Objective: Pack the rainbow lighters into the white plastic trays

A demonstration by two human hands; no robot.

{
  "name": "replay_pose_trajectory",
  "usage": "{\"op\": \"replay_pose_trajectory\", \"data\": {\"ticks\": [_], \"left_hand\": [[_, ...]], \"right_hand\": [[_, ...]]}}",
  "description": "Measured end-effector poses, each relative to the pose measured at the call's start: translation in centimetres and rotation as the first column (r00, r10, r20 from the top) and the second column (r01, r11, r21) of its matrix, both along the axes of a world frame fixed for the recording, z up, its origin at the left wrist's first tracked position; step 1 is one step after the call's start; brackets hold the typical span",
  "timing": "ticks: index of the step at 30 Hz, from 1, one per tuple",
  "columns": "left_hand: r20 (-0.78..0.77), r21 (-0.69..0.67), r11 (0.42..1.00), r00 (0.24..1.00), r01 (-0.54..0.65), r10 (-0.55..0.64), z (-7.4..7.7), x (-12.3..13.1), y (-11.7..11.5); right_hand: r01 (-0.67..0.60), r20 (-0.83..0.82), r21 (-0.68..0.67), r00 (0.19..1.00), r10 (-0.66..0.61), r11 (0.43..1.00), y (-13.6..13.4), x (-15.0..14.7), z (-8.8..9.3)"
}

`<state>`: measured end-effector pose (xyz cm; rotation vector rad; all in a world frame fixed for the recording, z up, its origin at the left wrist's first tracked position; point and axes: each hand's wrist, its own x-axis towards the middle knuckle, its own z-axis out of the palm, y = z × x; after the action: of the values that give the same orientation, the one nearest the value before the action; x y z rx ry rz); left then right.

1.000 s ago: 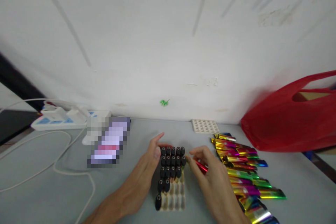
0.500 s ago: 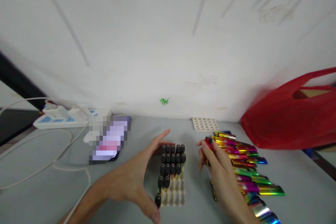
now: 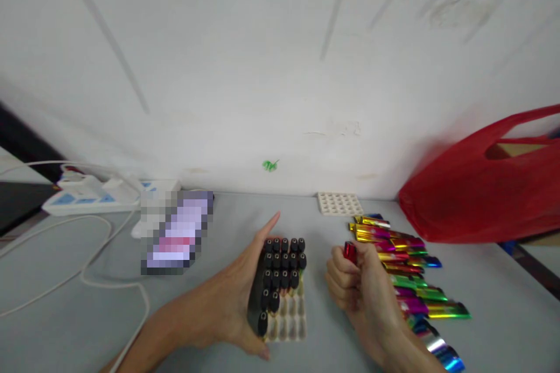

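Observation:
A cream tray [image 3: 292, 322] with rows of sockets lies in front of me on the grey table, its far rows filled with several black capped tubes [image 3: 284, 262]. My left hand [image 3: 238, 297] lies flat against the tray's left side, fingers stretched out, thumb under the near corner. To the right of the tray my right hand [image 3: 354, 282] is closed in a fist around a small red shiny tube [image 3: 349, 252], whose tip sticks up above the fingers. Just right of that hand lie several shiny rainbow-coloured foil tubes [image 3: 405, 277] in a loose row.
A second cream socket tray [image 3: 339, 203] sits by the wall. A red plastic bag [image 3: 481, 186] stands at the right. At the left are a phone [image 3: 177, 233], a white power strip [image 3: 83, 198] and white cables [image 3: 87, 268]. A white wall closes the back.
My right hand drew back from the tray toward the foil pile, then closed into a fist on the red tube. My left hand swung flat against the tray's left side.

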<state>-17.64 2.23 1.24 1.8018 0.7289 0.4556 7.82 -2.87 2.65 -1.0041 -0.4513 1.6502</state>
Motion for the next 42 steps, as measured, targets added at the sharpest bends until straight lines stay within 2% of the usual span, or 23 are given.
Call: {"op": "replay_pose_trajectory", "data": {"ticks": [10,20,25,29,32,34,37,42], "left_hand": [[0.028,0.021,0.997,0.997,-0.071,0.070,-0.6,0.7,0.1],[-0.043,0.045,0.993,0.993,-0.111,0.113,-1.1,0.6,0.1],[-0.053,0.052,0.993,0.992,-0.108,0.111,-1.2,0.6,0.1],[-0.061,0.062,0.993,0.993,-0.101,0.104,-1.2,0.7,0.1],[-0.086,0.087,0.991,0.990,-0.104,0.111,-1.2,0.7,0.1],[-0.099,0.078,0.991,0.989,-0.106,0.114,-1.1,0.6,0.1],[-0.078,0.057,0.992,0.990,-0.112,0.116,-1.0,0.6,0.1],[-0.037,0.066,0.994,0.995,-0.089,0.092,-1.1,0.7,0.2]], "right_hand": [[-0.059,-0.058,0.006,0.997,0.059,0.998,0.0,-0.5,-0.3],[-0.079,-0.087,0.015,0.993,0.080,0.997,0.5,-0.6,-1.3],[-0.007,-0.063,-0.001,0.998,0.007,1.000,0.4,-0.5,-1.7],[-0.009,-0.077,0.037,0.997,0.012,0.999,0.1,-0.4,-1.9],[0.010,-0.018,0.046,1.000,-0.009,0.999,0.0,-0.9,-1.6],[0.067,0.101,0.118,0.992,-0.079,0.991,-0.1,-1.4,-1.2],[0.107,0.284,0.308,0.938,-0.199,0.945,-0.5,-2.0,-0.5],[-0.040,0.505,0.562,0.808,-0.303,0.826,-1.6,-1.8,-0.4]]}}
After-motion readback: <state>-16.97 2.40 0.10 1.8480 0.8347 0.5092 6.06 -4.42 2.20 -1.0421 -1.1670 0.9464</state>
